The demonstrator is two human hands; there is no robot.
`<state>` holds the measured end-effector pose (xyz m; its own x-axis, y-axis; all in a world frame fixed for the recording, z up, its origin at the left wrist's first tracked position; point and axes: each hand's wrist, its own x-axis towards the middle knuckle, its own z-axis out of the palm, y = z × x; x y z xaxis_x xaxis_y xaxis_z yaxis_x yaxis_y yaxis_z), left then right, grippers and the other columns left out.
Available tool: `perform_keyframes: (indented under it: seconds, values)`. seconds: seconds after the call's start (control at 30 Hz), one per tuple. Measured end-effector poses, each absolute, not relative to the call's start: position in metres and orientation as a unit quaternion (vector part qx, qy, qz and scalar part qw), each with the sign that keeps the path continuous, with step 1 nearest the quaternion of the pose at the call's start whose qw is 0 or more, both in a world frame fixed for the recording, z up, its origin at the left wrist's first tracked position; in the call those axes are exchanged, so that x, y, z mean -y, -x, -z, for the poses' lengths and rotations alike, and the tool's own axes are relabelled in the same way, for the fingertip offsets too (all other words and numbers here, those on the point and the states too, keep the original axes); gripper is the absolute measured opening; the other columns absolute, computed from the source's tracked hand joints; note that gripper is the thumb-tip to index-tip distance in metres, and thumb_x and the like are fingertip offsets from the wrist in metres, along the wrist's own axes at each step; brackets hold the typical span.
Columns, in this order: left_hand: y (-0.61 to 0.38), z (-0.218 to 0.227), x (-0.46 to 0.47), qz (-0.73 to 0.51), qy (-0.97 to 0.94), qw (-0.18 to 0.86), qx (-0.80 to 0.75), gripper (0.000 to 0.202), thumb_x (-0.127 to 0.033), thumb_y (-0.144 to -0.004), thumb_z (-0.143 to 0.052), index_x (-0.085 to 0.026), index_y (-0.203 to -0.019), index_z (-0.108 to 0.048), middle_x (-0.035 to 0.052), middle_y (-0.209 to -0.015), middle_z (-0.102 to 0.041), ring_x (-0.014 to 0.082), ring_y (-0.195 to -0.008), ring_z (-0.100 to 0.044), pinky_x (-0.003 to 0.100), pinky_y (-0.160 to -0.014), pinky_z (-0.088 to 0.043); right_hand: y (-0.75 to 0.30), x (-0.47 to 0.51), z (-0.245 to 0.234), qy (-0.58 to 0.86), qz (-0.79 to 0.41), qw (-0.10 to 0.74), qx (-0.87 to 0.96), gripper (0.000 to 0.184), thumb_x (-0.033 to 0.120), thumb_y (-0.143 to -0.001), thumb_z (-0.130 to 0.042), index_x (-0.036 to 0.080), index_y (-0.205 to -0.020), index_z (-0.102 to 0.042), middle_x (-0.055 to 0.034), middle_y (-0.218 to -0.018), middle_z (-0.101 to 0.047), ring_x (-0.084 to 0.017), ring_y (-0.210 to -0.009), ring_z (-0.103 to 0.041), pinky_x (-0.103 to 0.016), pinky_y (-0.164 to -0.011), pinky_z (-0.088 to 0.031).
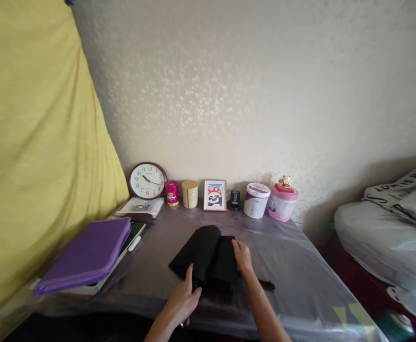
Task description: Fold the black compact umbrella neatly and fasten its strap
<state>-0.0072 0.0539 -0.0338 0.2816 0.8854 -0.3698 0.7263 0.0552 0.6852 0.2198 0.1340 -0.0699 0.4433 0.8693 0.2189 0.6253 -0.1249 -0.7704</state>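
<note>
A black folding umbrella (203,254) lies near the front middle of the table, its fabric gathered in broad, loose folds. My left hand (184,299) is closed at its near left end, thumb pointing up along the cloth; a small shiny bit shows below the fingers, and most of what they wrap is hidden. On the right, my right hand (242,256) pinches the edge of a fold between thumb and fingers. A short black strap (266,284) sticks out to the right, beneath my right forearm.
Clear plastic covers the table (286,256). Left lies a purple zip folder (87,256) on books, near a white pen-like object (134,243). Along the wall stand a clock (148,180), cans (190,194), a framed panda picture (214,195) and tubs (257,200). Bags (379,232) bulge at right.
</note>
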Motion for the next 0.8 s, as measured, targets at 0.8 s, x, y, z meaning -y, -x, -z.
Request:
perform_keyframes:
  seconds: [0.8]
  values:
    - [-0.01,0.054,-0.049,-0.005,-0.762,0.198,-0.617,0.061,-0.022,-0.083,-0.035,-0.007,-0.137,-0.013,0.0159,-0.099,-0.062,0.0226,-0.087,-0.06,0.029,-0.07,-0.041,-0.125,-0.168,0.035,0.748,-0.155,0.301,0.57,0.035,0.027,-0.084,-0.045,0.01,-0.115,-0.046,-0.0109,-0.08,-0.068,-0.021,-0.083,-0.063,-0.028,-0.072,-0.043]
